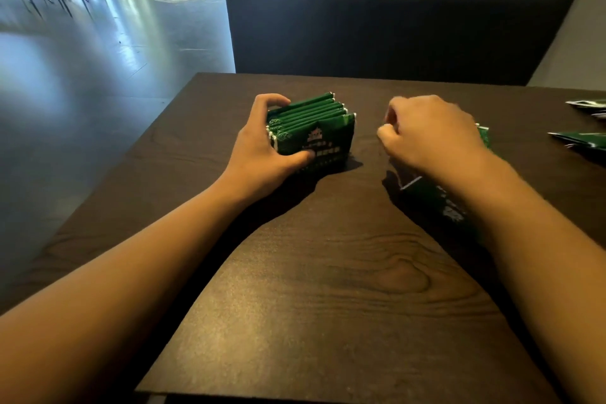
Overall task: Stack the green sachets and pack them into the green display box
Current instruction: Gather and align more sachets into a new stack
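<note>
The dark wooden desk (328,272) carries everything. Toward its far edge, left of centre, a stack of green sachets (314,128) stands on edge, gripped by the left hand (265,147), fingers behind and thumb in front. The right hand (429,131) hovers curled, blurred; whether it pinches anything I cannot tell. Loose sachets (587,138) lie at the right edge. They look light, thin and slippery, best squeezed across the stack's faces.
</note>
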### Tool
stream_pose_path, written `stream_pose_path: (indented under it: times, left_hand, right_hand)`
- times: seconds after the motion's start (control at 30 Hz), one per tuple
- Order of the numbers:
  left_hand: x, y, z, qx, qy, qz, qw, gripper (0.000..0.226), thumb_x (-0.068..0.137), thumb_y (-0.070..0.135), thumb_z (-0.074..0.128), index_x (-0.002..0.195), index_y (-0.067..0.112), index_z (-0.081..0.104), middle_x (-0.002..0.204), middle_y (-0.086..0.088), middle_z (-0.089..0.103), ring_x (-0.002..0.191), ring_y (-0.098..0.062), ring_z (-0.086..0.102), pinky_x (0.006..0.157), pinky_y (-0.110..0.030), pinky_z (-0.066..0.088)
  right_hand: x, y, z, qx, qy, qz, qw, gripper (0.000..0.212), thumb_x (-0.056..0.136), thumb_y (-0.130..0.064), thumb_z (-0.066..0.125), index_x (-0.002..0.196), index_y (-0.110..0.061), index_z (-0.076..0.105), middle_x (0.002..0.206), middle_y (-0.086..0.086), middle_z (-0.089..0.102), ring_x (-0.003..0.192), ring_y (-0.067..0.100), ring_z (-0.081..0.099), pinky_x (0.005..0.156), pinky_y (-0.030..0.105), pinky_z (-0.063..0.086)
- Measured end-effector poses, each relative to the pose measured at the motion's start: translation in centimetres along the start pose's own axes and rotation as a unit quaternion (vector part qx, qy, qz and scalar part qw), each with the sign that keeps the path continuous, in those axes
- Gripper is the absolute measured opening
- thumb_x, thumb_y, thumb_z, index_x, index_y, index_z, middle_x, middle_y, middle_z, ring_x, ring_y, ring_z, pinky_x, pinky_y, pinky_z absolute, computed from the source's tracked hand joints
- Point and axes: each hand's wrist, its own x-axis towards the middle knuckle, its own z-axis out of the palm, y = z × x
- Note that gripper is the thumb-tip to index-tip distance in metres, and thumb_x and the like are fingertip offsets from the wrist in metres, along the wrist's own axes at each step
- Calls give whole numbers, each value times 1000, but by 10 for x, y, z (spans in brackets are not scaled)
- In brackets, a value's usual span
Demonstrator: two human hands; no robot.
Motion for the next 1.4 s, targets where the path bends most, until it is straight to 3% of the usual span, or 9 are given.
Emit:
stream_pose_path:
  times: [0.07, 0.17, 0.33, 0.5, 0.67, 0.77, 0.93, 1.23, 1.4]
  left_hand:
    - [1, 1, 0, 7, -6, -3, 1000, 72, 78, 10, 88, 133, 23, 43, 124, 13, 57, 119, -12, 62, 99, -43, 59]
    - [1, 4, 2, 20, -10, 1, 1000, 72, 78, 10, 88, 133, 22, 44, 122, 16, 56, 118, -9, 62, 99, -40, 59]
    - [-1, 4, 2, 25, -5, 3, 1000, 71, 79, 10, 88, 134, 22, 44, 122, 16, 57, 116, -7, 64, 97, -36, 60]
    - [-1, 6, 0, 23, -6, -2, 1000, 70, 79, 10, 87, 133, 23, 44, 124, 16, 57, 116, -9, 64, 96, -37, 60]
    - [-1, 4, 1, 31, 11, 1, 999, 70, 78, 11, 88, 132, 24, 44, 123, 15, 57, 116, -11, 64, 97, -36, 60]
    - [0, 3, 0, 35, 47, 1, 998, 69, 78, 13, 88, 130, 25, 45, 121, 18, 55, 114, -6, 63, 96, -29, 58]
    - [0, -1, -2, 12, 83, -21, 996, 68, 79, 13, 88, 129, 28, 43, 122, 13, 56, 114, -11, 64, 95, -39, 60]
    - [1, -2, 0, 1, 92, -29, 995, 69, 80, 13, 87, 132, 24, 44, 128, 5, 57, 115, -11, 64, 96, -36, 60]
    - [2, -6, -1, -8, 111, -34, 993, 69, 80, 13, 87, 132, 26, 43, 128, 2, 59, 116, -14, 65, 94, -41, 61]
  right_hand:
    - [-3, 4, -13, -53, -99, 61, 992, 30, 99, -42, 50, 110, -15, 60, 93, 9, 55, 93, 31, 58, 75, 44, 49]
    - [-9, 8, -22, -108, -229, 74, 965, 31, 99, -43, 55, 108, -14, 60, 88, 7, 53, 93, 29, 58, 82, 44, 51]
    - [-19, 2, -22, -125, -310, 26, 942, 33, 94, -42, 65, 107, -12, 61, 90, 4, 59, 90, 23, 61, 80, 35, 53]
    - [-24, -9, -10, -141, -245, -26, 959, 22, 92, -28, 64, 104, -10, 63, 84, 7, 57, 82, 26, 62, 74, 37, 57]
    - [-19, -27, 8, -86, -140, -45, 985, 38, 96, -51, 58, 115, -18, 54, 93, 4, 47, 98, 30, 59, 71, 40, 43]
    - [-14, -35, 26, -34, -90, -66, 993, 52, 94, -65, 52, 119, -19, 50, 101, 7, 57, 101, 30, 59, 70, 41, 45]
    - [-11, -31, 33, 28, -115, -109, 987, 60, 85, -70, 58, 127, -26, 55, 114, 2, 64, 112, 28, 57, 92, 49, 53]
    - [-8, -26, 39, 82, -14, -152, 985, 37, 92, -56, 59, 115, -26, 59, 111, -4, 59, 99, 20, 60, 77, 42, 55]
    - [-9, -23, 36, 78, -86, -195, 974, 51, 81, -68, 65, 116, -32, 56, 116, -8, 56, 102, 14, 56, 82, 41, 56]
